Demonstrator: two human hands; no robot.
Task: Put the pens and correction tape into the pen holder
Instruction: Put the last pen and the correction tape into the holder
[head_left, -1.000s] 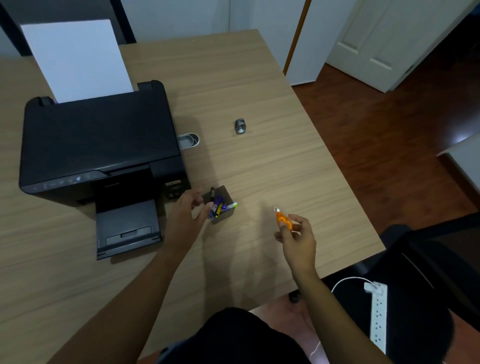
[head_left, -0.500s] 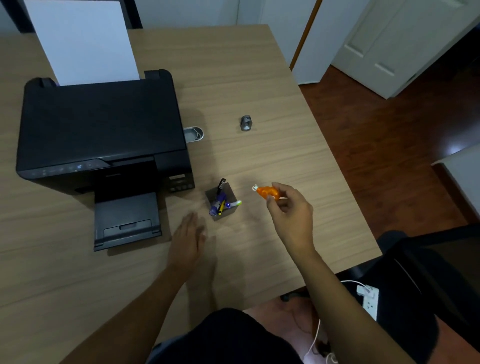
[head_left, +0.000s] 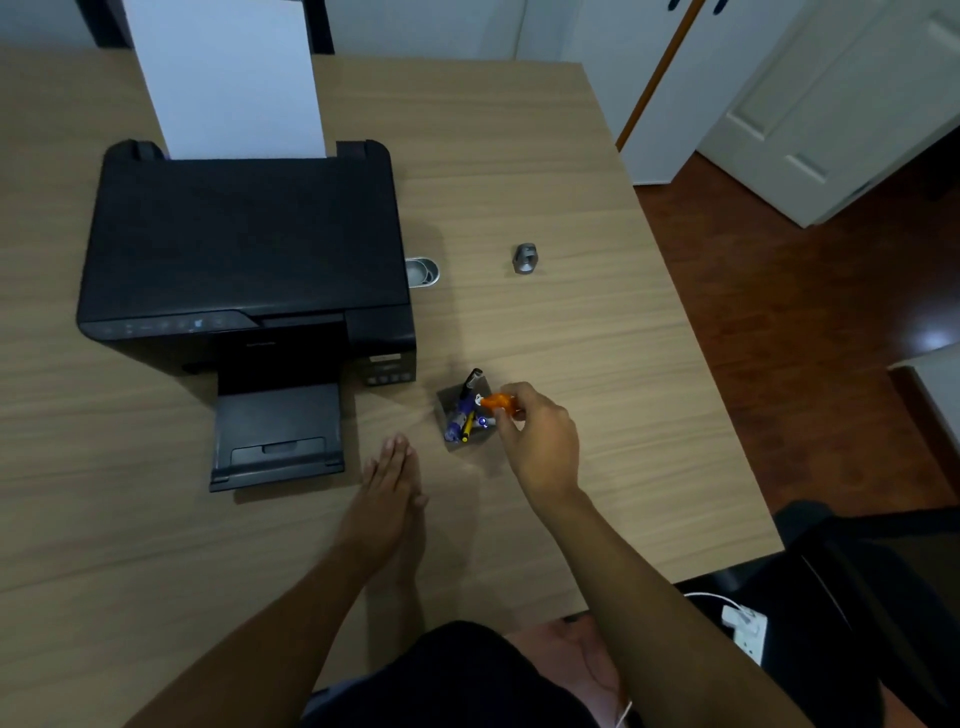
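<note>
Desk (head_left: 545, 182): correction tape (head_left: 500, 402) now over holder (head_left: 452, 402)

Black printer (head_left: 244, 249) – paper (head_left: 228, 78) loaded; metal weight (head_left: 525, 258), perhaps.

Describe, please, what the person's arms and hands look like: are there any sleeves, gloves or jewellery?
The left hand and right hand are bare: no gloves, rings or watch visible. Both forearms are uncovered up to the picture's lower edge, so no sleeves show.

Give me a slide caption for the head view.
Right hand lowers orange correction tape into the pen holder beside the printer.
</note>
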